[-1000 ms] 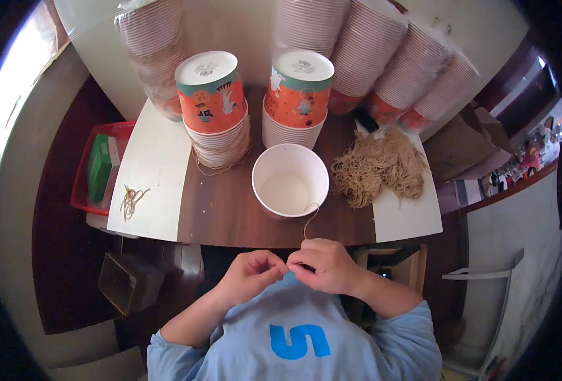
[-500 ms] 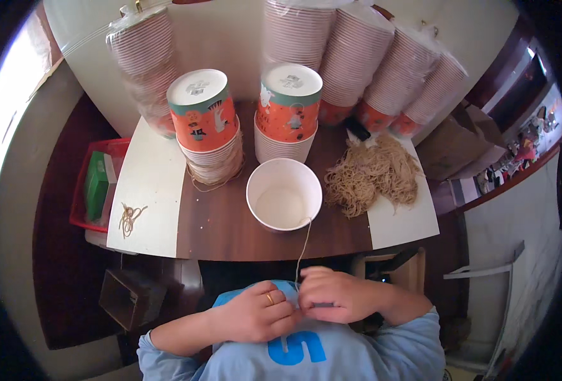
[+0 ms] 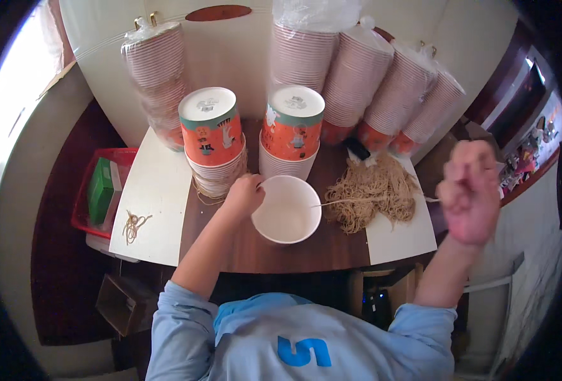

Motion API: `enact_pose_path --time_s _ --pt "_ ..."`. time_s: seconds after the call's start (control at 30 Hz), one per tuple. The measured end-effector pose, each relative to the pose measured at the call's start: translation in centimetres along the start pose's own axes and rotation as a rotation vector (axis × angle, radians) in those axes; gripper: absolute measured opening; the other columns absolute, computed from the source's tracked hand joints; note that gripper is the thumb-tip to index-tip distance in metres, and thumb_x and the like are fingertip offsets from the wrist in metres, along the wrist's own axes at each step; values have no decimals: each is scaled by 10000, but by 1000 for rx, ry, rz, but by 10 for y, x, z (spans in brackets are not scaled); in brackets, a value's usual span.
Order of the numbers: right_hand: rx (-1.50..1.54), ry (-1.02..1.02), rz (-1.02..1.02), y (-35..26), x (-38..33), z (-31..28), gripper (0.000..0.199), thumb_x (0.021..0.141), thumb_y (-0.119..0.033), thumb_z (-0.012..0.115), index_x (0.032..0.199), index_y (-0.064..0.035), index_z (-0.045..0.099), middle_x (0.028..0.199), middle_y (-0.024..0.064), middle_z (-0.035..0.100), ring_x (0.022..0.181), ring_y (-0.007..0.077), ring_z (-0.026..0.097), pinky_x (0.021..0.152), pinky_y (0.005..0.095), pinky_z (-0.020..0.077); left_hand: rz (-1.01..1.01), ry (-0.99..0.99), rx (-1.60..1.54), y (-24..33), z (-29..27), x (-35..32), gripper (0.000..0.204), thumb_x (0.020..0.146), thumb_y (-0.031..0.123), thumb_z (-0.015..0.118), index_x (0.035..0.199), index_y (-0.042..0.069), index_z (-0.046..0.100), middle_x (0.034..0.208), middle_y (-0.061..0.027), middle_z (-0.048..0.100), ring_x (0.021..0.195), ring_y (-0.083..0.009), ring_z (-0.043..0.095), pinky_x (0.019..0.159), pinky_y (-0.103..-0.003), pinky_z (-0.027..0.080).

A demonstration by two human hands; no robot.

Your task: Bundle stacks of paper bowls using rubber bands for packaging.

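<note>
A white paper bucket (image 3: 285, 216) stands mouth up near the table's front edge. My left hand (image 3: 245, 193) has its fingers closed on the left side of its rim. Out to the right, my right hand (image 3: 470, 193) is raised and closed on a beige string (image 3: 350, 200), somewhat blurred. That string runs nearly straight from the bucket's right wall, over a tangled heap of beige strings (image 3: 382, 190), to the hand. Behind the bucket stand two stacks of upturned orange buckets, the left stack (image 3: 212, 136) with string around its lower rims and the right stack (image 3: 291, 133) without visible string.
Tall plastic-wrapped bucket stacks (image 3: 357, 76) line the table's back right, with another wrapped stack (image 3: 157, 70) at back left. A black object (image 3: 357, 148) lies by the heap. A small string bundle (image 3: 133, 226) is at left. A red bin (image 3: 83, 209) holds a green box (image 3: 102, 184).
Both hands were together at my chest with the string between them. The left has gone forward to the bucket's rim; the right has swung up and right, drawing the string sideways.
</note>
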State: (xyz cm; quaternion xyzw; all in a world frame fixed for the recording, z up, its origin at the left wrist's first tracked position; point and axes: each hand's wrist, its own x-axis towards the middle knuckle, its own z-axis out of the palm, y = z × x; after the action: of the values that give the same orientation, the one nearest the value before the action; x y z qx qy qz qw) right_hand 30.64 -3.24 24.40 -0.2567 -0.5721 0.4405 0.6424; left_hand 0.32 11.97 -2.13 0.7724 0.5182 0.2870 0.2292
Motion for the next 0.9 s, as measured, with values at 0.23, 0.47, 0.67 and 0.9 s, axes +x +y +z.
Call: enact_pose_path --time_s 0.23,0.47,0.67,0.9 --pt "-428 335 -348 41 -25 11 96 859 -2 538 953 14 548 844 57 527 638 91 437 544 213 357 -255 104 -94 39 -30 -88 368 725 67 548 1085 -12 561 864 -225 636 836 -381 618 756 -440 492" --pt "-1313 702 -939 46 -11 9 113 865 -20 547 916 79 565 867 135 593 740 181 539 646 295 454 -469 85 -312 48 -38 -142 453 796 161 615 1185 -40 498 810 -186 637 715 -280 642 677 -366 509" --pt "-787 282 -756 -1 7 -12 120 867 -54 562 894 59 590 897 127 615 699 122 534 600 233 439 -461 87 -370 55 -43 -141 435 861 230 629 1182 -39 511 782 -138 641 678 -185 616 644 -303 497" --pt "-519 -323 427 204 -35 86 96 828 -103 640 857 -12 645 787 48 629 712 108 578 649 265 472 -346 311 -372 11 -39 -141 180 876 108 607 1013 -6 636 889 -107 632 686 -136 586 620 -265 481"
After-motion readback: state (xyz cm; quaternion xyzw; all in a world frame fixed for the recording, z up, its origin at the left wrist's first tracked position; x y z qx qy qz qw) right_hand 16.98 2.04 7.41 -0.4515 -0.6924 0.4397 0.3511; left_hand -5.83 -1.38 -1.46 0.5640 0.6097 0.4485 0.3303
